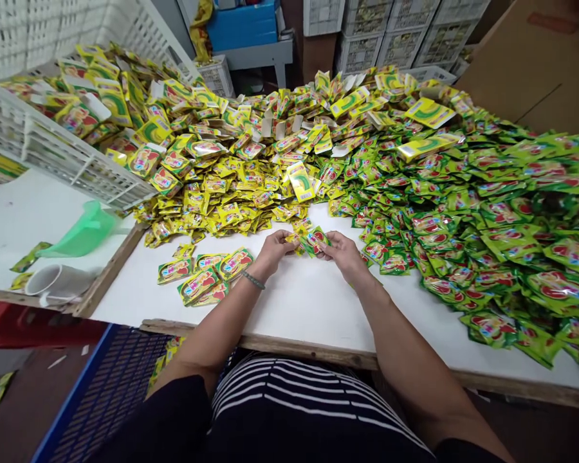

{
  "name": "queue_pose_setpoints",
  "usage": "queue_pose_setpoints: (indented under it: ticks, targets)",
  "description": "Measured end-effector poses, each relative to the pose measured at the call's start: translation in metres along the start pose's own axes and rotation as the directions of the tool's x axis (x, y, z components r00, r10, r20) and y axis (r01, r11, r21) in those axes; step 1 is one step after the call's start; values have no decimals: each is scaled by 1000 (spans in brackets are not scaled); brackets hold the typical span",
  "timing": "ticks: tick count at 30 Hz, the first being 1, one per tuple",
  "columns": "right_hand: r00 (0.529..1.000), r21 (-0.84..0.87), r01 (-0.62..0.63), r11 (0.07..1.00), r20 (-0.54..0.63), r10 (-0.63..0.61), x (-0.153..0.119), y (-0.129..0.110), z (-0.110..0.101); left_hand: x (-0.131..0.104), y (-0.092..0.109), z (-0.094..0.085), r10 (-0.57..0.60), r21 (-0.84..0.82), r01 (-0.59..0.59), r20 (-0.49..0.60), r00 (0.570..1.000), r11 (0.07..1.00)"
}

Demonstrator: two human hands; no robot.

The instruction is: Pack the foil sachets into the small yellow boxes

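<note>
Striped dark cloth [313, 405] covers the person's middle, nearest of all. Beyond it, over the white table [309, 308], the right hand [343, 252] pinches a green packet [315, 240], and the left hand [276, 249] pinches a small yellow packet [299, 233] just beside it. From where I stand, the green one looks glossy, with red patches and a pale, bluish figure; its lettering is too small to read. Flat printed cartons [199, 285] lie left of the hands. Behind, a yellow box [300, 181] shows a barcode and a green curve. Green packets [496, 212] heap rightward; a white crate [77, 164] tilts leftward, spilling boxes.
</note>
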State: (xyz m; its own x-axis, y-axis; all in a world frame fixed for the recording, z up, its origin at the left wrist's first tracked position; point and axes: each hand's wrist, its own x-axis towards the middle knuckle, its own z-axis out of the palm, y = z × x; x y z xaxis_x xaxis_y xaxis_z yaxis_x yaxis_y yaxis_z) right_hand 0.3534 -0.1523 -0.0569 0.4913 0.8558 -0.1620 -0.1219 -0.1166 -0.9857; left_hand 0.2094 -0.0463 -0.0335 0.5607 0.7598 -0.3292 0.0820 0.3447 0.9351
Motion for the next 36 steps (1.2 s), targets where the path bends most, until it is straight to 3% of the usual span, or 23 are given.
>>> queue_pose_setpoints:
  ticks: [5,10,14,17,20,22,24,26,28,29,31,33,35,36]
  targets:
    - [999,-30,35,999,-38,-36,-3,-1,0,-13,-4,3,11,-119,-7,36,999,993]
    - [994,-133,101,986,56,-95,-6,2,1,-16,-6,7,23,-224,1,108,994,975]
    - [988,-329,153,932,40,-148,-7,2,-2,-16,-5,6,-33,-187,58,135,990,981]
    - [985,-404,150,902,-21,-173,-8,-1,-1,-14,-6,8,-24,-124,36,98,995,992]
    - [991,-204,86,975,-83,-105,-10,-5,5,-12,-8,13,36,-139,-27,62,997,990]
    - [1000,-16,7,1000,-18,-7,-11,-7,9,-9,-5,16,65,-159,-53,71,995,986]
    - [999,105,-42,994,16,41,-11,-7,10,-2,3,17,66,-127,-47,148,987,991]
    - [997,153,-18,988,-69,29,-8,-6,9,10,21,18,23,-6,-22,302,953,1000]
    - [984,134,25,991,-179,-1,-5,-4,5,30,46,20,5,206,-90,377,926,974]
    - [977,106,36,994,-214,-13,-4,-4,3,42,61,23,35,340,-157,340,940,927]
    - [966,39,49,998,-257,-37,-1,-3,-1,70,87,31,220,631,-240,111,969,738]
    - [961,-26,71,997,-265,-75,0,-4,-3,97,104,43,403,831,-133,-116,908,540]
    - [957,-83,102,991,-265,-121,1,-5,-5,120,106,56,458,908,9,-219,862,419]
    - [953,-106,117,987,-267,-142,1,-6,-5,128,102,62,452,928,54,-230,862,370]
